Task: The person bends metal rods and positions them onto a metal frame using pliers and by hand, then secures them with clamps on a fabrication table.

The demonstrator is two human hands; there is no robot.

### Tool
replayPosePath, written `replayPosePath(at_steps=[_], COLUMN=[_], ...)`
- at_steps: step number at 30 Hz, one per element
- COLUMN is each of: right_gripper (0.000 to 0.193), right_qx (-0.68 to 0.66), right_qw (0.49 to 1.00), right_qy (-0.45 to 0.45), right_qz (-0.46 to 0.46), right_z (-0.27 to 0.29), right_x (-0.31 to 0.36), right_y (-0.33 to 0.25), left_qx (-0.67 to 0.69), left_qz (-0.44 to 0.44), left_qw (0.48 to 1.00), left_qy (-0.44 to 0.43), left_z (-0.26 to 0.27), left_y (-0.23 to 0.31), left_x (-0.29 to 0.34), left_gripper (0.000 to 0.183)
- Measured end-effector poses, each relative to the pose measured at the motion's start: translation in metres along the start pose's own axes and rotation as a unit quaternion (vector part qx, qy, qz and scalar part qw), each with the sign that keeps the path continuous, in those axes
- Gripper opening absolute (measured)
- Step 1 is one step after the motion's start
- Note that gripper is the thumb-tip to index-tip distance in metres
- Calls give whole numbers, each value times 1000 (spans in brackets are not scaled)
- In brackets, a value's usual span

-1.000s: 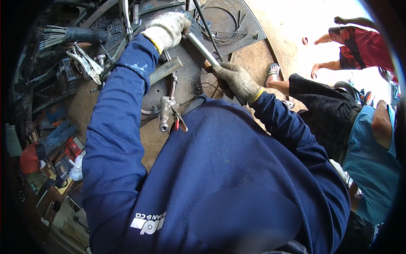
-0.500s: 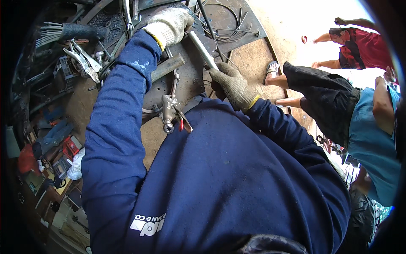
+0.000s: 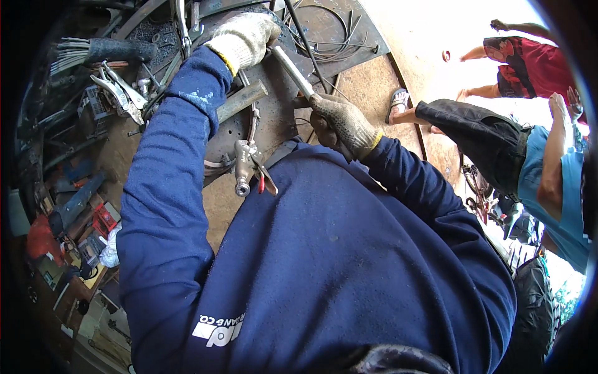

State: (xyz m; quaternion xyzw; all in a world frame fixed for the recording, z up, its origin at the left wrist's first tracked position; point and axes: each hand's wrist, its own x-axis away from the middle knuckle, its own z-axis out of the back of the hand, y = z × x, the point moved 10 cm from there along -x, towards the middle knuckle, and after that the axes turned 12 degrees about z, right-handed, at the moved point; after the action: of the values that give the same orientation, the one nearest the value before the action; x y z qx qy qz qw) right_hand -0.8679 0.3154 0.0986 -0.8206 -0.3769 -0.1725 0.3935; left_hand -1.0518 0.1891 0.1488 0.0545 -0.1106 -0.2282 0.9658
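Observation:
A bright metal tube (image 3: 293, 71) slants over the dark steel workbench (image 3: 278, 115). Its near end is in the grip of my right hand (image 3: 346, 121), which wears a knit work glove. By the tube's far end, my gloved left hand (image 3: 244, 40) has its fingers curled; what they hold is hidden from here. Below my left wrist, a thick grey bar (image 3: 243, 101) pokes out from under the sleeve. A cutting torch handle (image 3: 243, 163) with a red-tipped lever hangs at the bench's near edge, close to my body.
Coiled wire (image 3: 324, 31) lies on the plate beyond my hands. Locking pliers (image 3: 118, 93) and a bundle of rods (image 3: 71, 55) are at the left. A person in a blue shirt (image 3: 548, 168) stands at the right, another in red (image 3: 548, 68) farther off.
The tube and both my hands sit slightly farther left in the picture, with the tube still in my right hand. At the right, the person in blue has shifted their arms.

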Motion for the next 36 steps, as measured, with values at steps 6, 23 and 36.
replayPosePath(at_steps=[6, 23, 36], right_gripper=[40, 41, 43], right_qx=[438, 246, 335], right_qw=[886, 968, 938], right_qy=[56, 11, 60], right_qz=[141, 44, 60], right_z=[14, 6, 12], right_x=[-9, -2, -4], right_y=[-25, -21, -16], left_qx=[15, 11, -27], left_qz=[16, 10, 39], left_qw=[1000, 1000, 998], left_qy=[-12, -23, -45], left_z=[-2, -4, -4], left_y=[-4, -3, -2], left_x=[-1, -3, -5], left_gripper=[14, 12, 16])
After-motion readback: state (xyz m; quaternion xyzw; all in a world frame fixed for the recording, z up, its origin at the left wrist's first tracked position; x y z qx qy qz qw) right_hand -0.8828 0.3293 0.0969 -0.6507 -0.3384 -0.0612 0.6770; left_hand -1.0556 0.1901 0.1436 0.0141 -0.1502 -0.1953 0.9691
